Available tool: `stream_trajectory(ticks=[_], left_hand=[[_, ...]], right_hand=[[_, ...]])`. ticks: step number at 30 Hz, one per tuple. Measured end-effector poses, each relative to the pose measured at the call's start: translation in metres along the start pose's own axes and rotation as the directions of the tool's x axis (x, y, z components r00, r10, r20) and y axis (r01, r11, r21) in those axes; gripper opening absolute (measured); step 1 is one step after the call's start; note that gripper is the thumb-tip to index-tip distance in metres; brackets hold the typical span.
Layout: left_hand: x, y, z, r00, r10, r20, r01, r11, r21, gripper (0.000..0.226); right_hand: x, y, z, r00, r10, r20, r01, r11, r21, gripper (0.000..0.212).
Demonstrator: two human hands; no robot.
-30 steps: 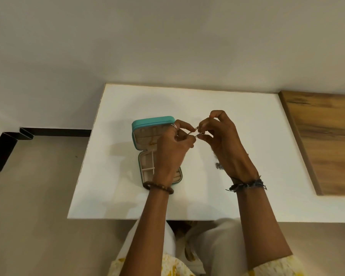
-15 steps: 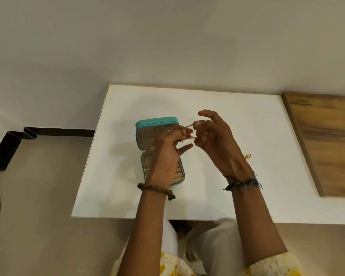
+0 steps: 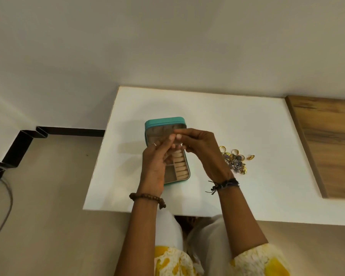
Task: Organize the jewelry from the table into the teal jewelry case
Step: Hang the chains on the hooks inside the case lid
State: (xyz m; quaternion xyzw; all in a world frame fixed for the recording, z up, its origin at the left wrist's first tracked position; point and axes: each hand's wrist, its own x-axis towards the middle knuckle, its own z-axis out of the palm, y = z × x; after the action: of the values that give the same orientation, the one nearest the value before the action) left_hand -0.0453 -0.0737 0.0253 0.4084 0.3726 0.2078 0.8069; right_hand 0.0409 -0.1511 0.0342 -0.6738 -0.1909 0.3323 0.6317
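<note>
The teal jewelry case [image 3: 165,122] stands open on the white table [image 3: 247,124], lid upright, its beige ring rolls and compartments [image 3: 180,168] showing. My left hand [image 3: 157,160] and my right hand [image 3: 203,152] meet fingertip to fingertip in front of the lid's inner panel. They pinch a small thin piece of jewelry between them, and the fingers almost hide it. A pile of gold and dark jewelry [image 3: 236,160] lies on the table just right of my right wrist.
A wooden board [image 3: 327,140] covers the table's right side. The table's left edge drops to the floor, where a black metal bracket [image 3: 22,142] and a grey cable [image 3: 2,206] lie. A wall stands behind the table.
Both hands have moved left, from right of the case to the front of its lid, still together. The jewelry pile, hidden before by my right hand, now shows.
</note>
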Motion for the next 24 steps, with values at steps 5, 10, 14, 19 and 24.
stream_trajectory(ticks=[5,10,14,19,24], left_hand=[[0.001,-0.009,-0.024,0.952,0.252,-0.174,-0.179,0.919,0.35,0.005],[0.008,-0.011,-0.02,0.833,0.481,-0.272,-0.292,0.801,0.522,0.005],[0.019,-0.01,-0.017,0.799,0.478,-0.365,-0.341,0.86,0.379,0.011],[0.034,-0.009,-0.023,0.911,0.358,-0.205,-0.311,0.923,0.228,0.009],[0.042,-0.01,-0.024,0.875,0.415,-0.249,-0.355,0.9,0.253,0.014]], right_hand=[[0.0,0.016,0.021,0.98,-0.114,-0.165,0.067,0.962,-0.266,0.01],[0.003,0.027,0.045,0.925,-0.286,-0.249,0.142,0.87,-0.472,0.012],[0.009,0.037,0.059,0.867,-0.388,-0.313,0.128,0.78,-0.613,0.014],[0.021,0.039,0.064,0.766,-0.528,-0.366,0.119,0.677,-0.727,0.012],[0.032,0.043,0.066,0.768,-0.562,-0.306,0.243,0.698,-0.674,0.022]])
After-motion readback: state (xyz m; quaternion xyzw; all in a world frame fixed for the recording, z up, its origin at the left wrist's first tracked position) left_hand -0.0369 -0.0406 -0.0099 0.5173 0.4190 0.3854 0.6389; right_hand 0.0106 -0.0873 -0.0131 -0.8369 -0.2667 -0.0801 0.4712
